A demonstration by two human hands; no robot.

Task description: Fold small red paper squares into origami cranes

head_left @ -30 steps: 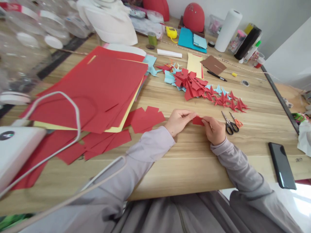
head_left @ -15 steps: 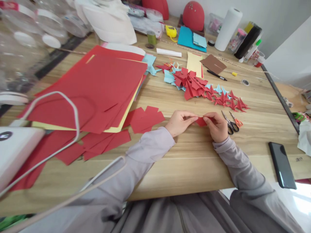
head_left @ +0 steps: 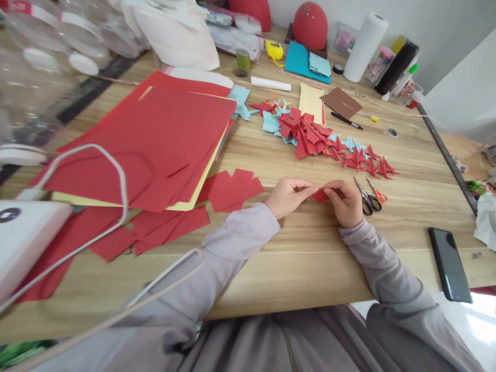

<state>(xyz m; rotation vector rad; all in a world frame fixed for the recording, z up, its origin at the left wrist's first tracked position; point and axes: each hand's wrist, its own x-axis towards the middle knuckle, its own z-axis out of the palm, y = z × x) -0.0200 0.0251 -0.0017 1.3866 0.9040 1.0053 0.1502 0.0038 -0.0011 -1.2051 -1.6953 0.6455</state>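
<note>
A small piece of red paper (head_left: 320, 195) is held between my two hands, just above the wooden table (head_left: 294, 268). My left hand (head_left: 289, 196) pinches its left side between thumb and fingers. On the right side, my right hand (head_left: 344, 201) grips it the same way, covering part of it. Beyond my hands lies a pile of folded red paper figures (head_left: 306, 133), with light blue ones (head_left: 270, 122) among them. Black-handled scissors (head_left: 370, 201) and orange-handled scissors (head_left: 381, 196) lie just right of my right hand.
Large red sheets (head_left: 174, 134) and smaller red pieces (head_left: 234, 191) cover the left side. A white device (head_left: 34, 232) with a cable stands front left. A phone (head_left: 449, 263) lies at the right; a black pen (head_left: 346, 120) and white roll (head_left: 365, 46) are farther back.
Both hands keep their pinch on the red paper, with only slight finger movement. The view has shifted very slightly; nothing else has visibly moved.
</note>
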